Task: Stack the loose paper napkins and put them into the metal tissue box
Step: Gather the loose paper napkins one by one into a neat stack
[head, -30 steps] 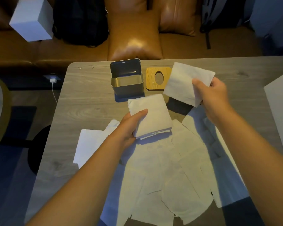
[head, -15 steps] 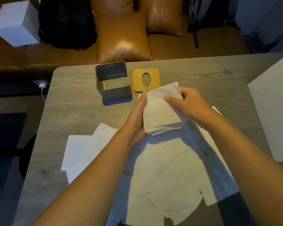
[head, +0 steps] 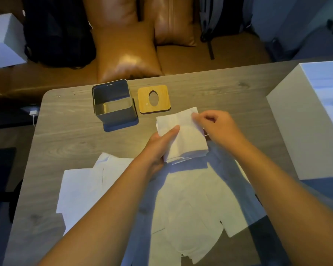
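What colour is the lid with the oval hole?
Light wood-grain tan with a darker edge; the lid shows in the head view.

Grey wood table (head: 69, 135) – large white box (head: 304, 131) at right edge; tan leather sofa (head: 127, 54) behind, black backpack (head: 58, 31), small white box (head: 4, 41)

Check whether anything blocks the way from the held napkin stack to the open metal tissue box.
Nothing visible does. The white paper napkin stack, gripped by the left hand and pinched by the right hand, sits right of the grey metal tissue box. Bare table lies between them; its wooden lid lies aside.
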